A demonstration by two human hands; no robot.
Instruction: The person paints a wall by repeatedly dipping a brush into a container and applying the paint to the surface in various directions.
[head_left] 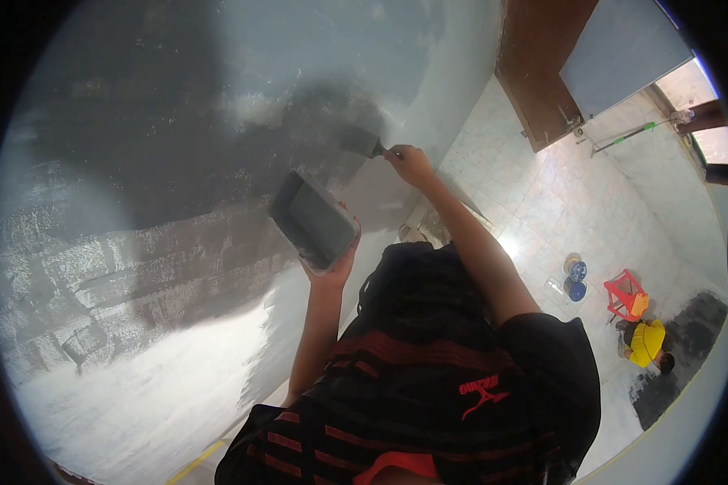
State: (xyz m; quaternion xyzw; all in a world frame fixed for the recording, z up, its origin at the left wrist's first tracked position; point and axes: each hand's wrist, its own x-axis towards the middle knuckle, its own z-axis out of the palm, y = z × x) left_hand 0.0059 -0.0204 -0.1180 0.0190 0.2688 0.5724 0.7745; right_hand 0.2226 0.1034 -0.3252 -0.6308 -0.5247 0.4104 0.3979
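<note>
A rectangular tray (319,222) with grey paint inside is held from below and the side by my left hand (336,267), its fingers wrapped round the right edge. My right hand (411,165) grips the handle of a paint brush (372,148), whose bristles are against or very near the wall, up and right of the tray. The wall (194,170) is coated grey in its upper part, streaky lower down, and white at the bottom left.
On the tiled floor to the right stand blue-lidded cans (575,280) and a red stool (624,295). A person in a yellow top (647,343) crouches beside a dark painted wall patch (696,331). A brown door frame (538,89) is at the upper right.
</note>
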